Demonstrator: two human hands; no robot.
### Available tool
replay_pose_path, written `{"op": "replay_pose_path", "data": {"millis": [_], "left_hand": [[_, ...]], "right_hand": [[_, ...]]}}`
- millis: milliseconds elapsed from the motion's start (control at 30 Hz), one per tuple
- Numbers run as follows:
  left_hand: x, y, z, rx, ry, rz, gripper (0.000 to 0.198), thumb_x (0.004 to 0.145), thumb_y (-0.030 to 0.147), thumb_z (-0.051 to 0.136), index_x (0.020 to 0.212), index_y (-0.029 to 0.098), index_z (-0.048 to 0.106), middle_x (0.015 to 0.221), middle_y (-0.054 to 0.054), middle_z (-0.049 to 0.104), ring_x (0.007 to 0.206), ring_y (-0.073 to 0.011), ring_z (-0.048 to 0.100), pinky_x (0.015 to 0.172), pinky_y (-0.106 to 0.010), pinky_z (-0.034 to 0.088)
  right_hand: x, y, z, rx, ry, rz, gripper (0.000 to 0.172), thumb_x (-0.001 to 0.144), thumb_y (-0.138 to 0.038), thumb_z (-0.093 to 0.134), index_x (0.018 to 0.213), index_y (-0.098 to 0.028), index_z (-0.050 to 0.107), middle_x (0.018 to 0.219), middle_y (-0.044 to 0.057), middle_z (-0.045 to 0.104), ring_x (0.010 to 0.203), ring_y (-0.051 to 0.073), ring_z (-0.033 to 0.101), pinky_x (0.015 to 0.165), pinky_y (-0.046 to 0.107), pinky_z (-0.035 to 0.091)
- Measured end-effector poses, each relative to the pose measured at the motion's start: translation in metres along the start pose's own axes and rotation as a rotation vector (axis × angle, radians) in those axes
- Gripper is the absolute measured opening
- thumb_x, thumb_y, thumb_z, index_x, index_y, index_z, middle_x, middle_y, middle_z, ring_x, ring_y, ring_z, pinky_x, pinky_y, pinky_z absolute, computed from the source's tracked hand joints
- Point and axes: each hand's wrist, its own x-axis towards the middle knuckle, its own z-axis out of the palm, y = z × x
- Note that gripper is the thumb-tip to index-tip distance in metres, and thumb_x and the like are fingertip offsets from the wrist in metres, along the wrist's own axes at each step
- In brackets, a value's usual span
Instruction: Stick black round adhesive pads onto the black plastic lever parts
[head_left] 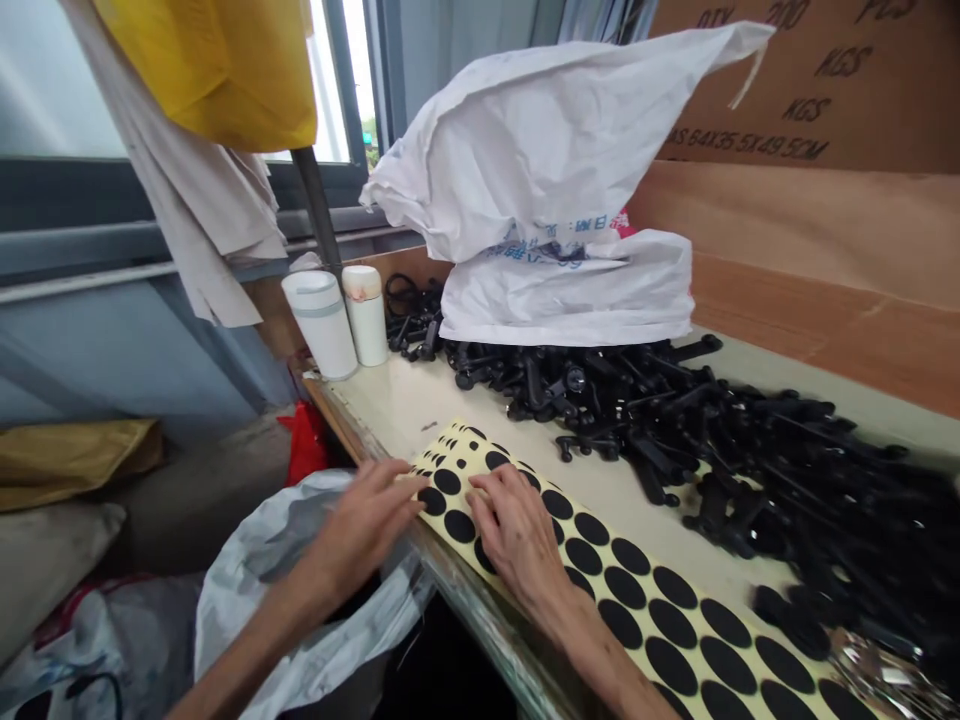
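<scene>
**Working the left hand (367, 525) and right hand (514, 520) over a sheet of black dots (622, 590)**

Filling the far view, a cardboard panel (810, 90) stands behind a long bench (390, 400), with a window (330, 90) and a hanging yellow cloth (210, 70) off toward 10 o'clock. Taking 12 o'clock as straight ahead of the hands, a bulky white woven sack (547, 170) sits on the bench at about 12. A wide spread of black plastic parts (720, 430) runs from beneath it toward 3 o'clock. A white flask (321, 325) and a cream-capped bottle (366, 315) stand together at 11. A crumpled plastic bag (300, 590) lies below the bench edge at 8, and a red bag (306, 440) shows at 10.

The sheet lies flat on the bench, its pale yellow backing running from under the hands toward 4 o'clock, with rows of round dots. Both hands are on its near end. The right fingers (487, 490) lie spread across the dots, while the left fingers (397, 480) reach in from the sheet's edge. Blur hides whether either hand holds a dot. The step in hand looks like close work at this end of the sheet; lifting any dot would call for a fingertip under its rim.
</scene>
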Motion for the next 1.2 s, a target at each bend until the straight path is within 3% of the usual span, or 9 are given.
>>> {"op": "replay_pose_path", "data": {"millis": [100, 200, 367, 533, 833, 1033, 1133, 1200], "left_hand": [[0.018, 0.013, 0.028, 0.091, -0.084, 0.090, 0.025, 0.093, 0.023, 0.046, 0.111, 0.023, 0.064, 0.112, -0.008, 0.060, 0.104, -0.0244, 0.050, 0.091, -0.040, 0.042], [0.020, 0.011, 0.035, 0.138, -0.091, 0.113, 0.024, 0.093, 0.020, 0.047, 0.111, 0.021, 0.062, 0.110, -0.008, 0.061, 0.102, -0.0250, 0.048, 0.088, -0.041, 0.042], [0.014, 0.004, 0.033, 0.146, -0.080, 0.131, 0.024, 0.094, 0.019, 0.044, 0.113, 0.018, 0.058, 0.112, -0.008, 0.060, 0.101, -0.0242, 0.048, 0.087, -0.040, 0.041], [0.012, 0.002, 0.036, 0.190, -0.068, 0.134, 0.025, 0.093, 0.023, 0.049, 0.117, 0.021, 0.057, 0.114, -0.007, 0.059, 0.101, -0.0246, 0.048, 0.085, -0.040, 0.039], [0.012, 0.003, 0.028, 0.192, -0.094, 0.160, 0.021, 0.091, 0.023, 0.052, 0.111, 0.022, 0.058, 0.115, -0.007, 0.060, 0.104, -0.0255, 0.049, 0.088, -0.042, 0.037], [0.015, -0.001, 0.015, -0.038, -0.062, 0.021, 0.024, 0.085, 0.023, 0.061, 0.108, 0.019, 0.057, 0.102, -0.006, 0.065, 0.099, -0.0229, 0.054, 0.087, -0.036, 0.042], [0.020, -0.001, 0.010, -0.167, -0.069, -0.035, 0.031, 0.083, 0.023, 0.062, 0.114, 0.020, 0.056, 0.108, -0.006, 0.065, 0.103, -0.0228, 0.055, 0.090, -0.036, 0.042], [0.025, 0.001, 0.010, -0.275, -0.049, -0.053, 0.024, 0.083, 0.022, 0.062, 0.107, 0.021, 0.061, 0.114, -0.007, 0.064, 0.108, -0.0225, 0.054, 0.093, -0.036, 0.041]], "right_hand": [[0.015, -0.008, 0.020, -0.014, 0.014, 0.024, 0.014, 0.089, -0.016, 0.050, 0.088, -0.019, 0.063, 0.089, 0.008, 0.059, 0.087, 0.024, 0.056, 0.075, 0.038, 0.040], [0.019, -0.009, 0.028, 0.006, 0.031, 0.065, 0.013, 0.088, -0.014, 0.051, 0.085, -0.018, 0.063, 0.087, 0.007, 0.060, 0.085, 0.024, 0.057, 0.074, 0.038, 0.040], [0.018, -0.008, 0.029, 0.116, 0.034, 0.110, 0.007, 0.083, -0.017, 0.059, 0.078, -0.022, 0.060, 0.082, 0.000, 0.059, 0.077, 0.018, 0.058, 0.073, 0.032, 0.042], [0.014, -0.006, 0.030, 0.186, 0.076, 0.132, 0.014, 0.088, -0.017, 0.048, 0.094, -0.018, 0.060, 0.095, 0.006, 0.054, 0.081, 0.018, 0.056, 0.075, 0.031, 0.046], [0.018, -0.016, 0.024, 0.231, -0.036, 0.176, 0.010, 0.081, -0.018, 0.057, 0.073, -0.022, 0.061, 0.085, 0.002, 0.058, 0.082, 0.019, 0.056, 0.076, 0.034, 0.038], [0.019, -0.015, 0.009, 0.358, -0.153, 0.137, 0.009, 0.075, -0.017, 0.060, 0.069, -0.023, 0.063, 0.090, 0.001, 0.061, 0.087, 0.020, 0.054, 0.082, 0.037, 0.034], [0.021, -0.008, 0.000, 0.491, -0.206, 0.124, 0.009, 0.076, -0.022, 0.060, 0.069, -0.022, 0.063, 0.095, 0.001, 0.062, 0.089, 0.019, 0.057, 0.083, 0.035, 0.039], [0.023, -0.004, -0.007, 0.584, -0.225, 0.135, 0.011, 0.077, -0.026, 0.060, 0.068, -0.021, 0.063, 0.097, 0.003, 0.063, 0.089, 0.019, 0.059, 0.079, 0.032, 0.043]]}}
